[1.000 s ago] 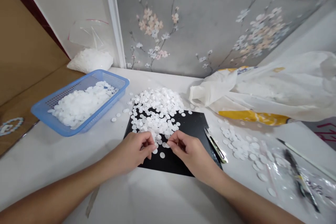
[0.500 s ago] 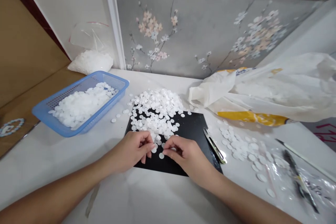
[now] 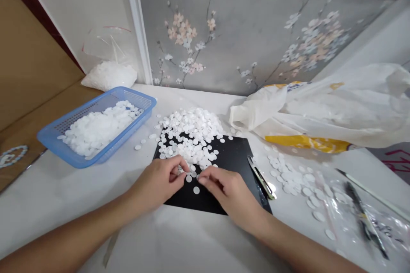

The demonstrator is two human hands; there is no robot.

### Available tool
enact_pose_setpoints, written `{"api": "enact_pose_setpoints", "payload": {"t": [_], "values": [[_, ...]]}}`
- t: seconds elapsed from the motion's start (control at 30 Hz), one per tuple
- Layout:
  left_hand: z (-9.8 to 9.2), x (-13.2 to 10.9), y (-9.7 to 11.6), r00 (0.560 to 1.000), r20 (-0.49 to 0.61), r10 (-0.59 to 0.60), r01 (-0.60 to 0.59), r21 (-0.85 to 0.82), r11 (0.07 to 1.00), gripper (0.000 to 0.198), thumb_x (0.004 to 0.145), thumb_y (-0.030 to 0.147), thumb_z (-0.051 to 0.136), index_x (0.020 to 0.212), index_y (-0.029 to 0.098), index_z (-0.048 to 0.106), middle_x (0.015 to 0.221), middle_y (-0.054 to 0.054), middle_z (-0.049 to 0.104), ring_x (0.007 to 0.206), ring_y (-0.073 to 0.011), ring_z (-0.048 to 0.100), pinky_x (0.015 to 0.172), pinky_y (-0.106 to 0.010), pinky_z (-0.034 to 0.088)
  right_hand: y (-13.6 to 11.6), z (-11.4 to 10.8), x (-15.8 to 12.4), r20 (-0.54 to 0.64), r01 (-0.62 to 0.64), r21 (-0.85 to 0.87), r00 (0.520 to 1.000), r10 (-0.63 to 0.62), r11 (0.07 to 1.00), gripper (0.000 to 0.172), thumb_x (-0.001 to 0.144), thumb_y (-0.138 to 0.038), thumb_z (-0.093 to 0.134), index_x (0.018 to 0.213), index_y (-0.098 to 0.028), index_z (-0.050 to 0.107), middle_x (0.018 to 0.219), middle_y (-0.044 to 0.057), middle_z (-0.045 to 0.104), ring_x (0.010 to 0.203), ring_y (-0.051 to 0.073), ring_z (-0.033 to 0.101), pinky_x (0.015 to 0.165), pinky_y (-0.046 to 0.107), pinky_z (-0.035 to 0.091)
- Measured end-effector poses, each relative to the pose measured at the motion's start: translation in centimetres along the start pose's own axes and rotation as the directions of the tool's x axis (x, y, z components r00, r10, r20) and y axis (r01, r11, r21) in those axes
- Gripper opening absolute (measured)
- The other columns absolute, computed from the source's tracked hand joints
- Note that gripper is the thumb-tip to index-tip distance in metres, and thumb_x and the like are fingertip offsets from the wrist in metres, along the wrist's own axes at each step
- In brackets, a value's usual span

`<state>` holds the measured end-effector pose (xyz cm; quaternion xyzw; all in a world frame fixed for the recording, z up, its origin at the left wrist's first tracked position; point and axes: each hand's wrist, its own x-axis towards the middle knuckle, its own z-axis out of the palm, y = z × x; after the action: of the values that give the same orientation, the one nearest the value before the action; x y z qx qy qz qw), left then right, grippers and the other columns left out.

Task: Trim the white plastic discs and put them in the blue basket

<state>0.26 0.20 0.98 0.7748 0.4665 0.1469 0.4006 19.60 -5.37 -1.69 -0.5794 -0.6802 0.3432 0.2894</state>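
Note:
Small round white discs [image 3: 192, 123] lie in a loose heap over a black mat [image 3: 235, 153], some overlapping its back edge. At the heap's near edge is my left hand [image 3: 163, 179], with its fingers curled and thumb and index tips close together. Facing it, my right hand [image 3: 232, 187] is closed, its thumb and index finger pinched beside a few discs. Whatever is between the fingertips of either hand is too small to make out. One single disc [image 3: 196, 190] lies on the mat between the hands.
A blue basket [image 3: 72, 160] of discs stands left, before a clear bag of white pieces [image 3: 110, 76]. To the right are a cutter-like metal tool [image 3: 261, 177], scattered discs [image 3: 288, 175], a plastic bag [image 3: 320, 115], a black pen-like tool [image 3: 365, 217] and a thin white stick [image 3: 373, 194].
My left hand's thumb has drawn up towards its index finger, and its lower fingers are less visible. My right hand has shifted slightly left towards the discs.

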Motion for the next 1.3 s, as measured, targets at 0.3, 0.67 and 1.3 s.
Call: {"api": "enact_pose_setpoints", "payload": {"t": [0.3, 0.67, 1.3], "values": [[0.9, 0.1, -0.6, 0.982, 0.041, 0.185, -0.188, 0.333, 0.924, 0.01, 0.087, 0.02, 0.052, 0.084, 0.022, 0.061, 0.084, 0.003, 0.063, 0.07, -0.012, 0.056, 0.062, -0.023, 0.037, -0.2, -0.2, 0.1, 0.056, -0.026, 0.031, 0.998, 0.024, 0.999, 0.009, 0.083, -0.022, 0.053, 0.074, -0.022, 0.05, 0.059, -0.006, 0.046, 0.05, 0.011, 0.04, 0.049, 0.022, 0.031], [1.2, -0.2, -0.6, 0.963, 0.038, 0.267, -0.269, 0.222, 0.937, 0.016, 0.081, 0.005, 0.052, 0.077, 0.019, 0.057, 0.077, 0.004, 0.059, 0.071, -0.0099, 0.056, 0.064, -0.02, 0.039, 0.4, -0.2, 0.5, -0.007, 0.064, -0.241, 0.998, -0.068, 0.968, 0.007, 0.085, -0.021, 0.051, 0.085, -0.022, 0.059, 0.063, -0.003, 0.054, 0.051, 0.012, 0.047, 0.05, 0.023, 0.033], [-0.6, 0.3, -0.8, 0.937, 0.115, 0.329, -0.348, 0.24, 0.906, 0.02, 0.09, 0.013, 0.046, 0.09, 0.021, 0.065, 0.088, 0.0, 0.065, 0.079, -0.0123, 0.06, 0.07, -0.022, 0.043, -0.1, -0.7, 0.4, 0.043, -0.086, -0.204, 0.994, 0.096, 0.975, 0.011, 0.075, -0.014, 0.054, 0.068, -0.021, 0.058, 0.048, -0.008, 0.04, 0.044, 0.009, 0.037, 0.044, 0.021, 0.026]]}}
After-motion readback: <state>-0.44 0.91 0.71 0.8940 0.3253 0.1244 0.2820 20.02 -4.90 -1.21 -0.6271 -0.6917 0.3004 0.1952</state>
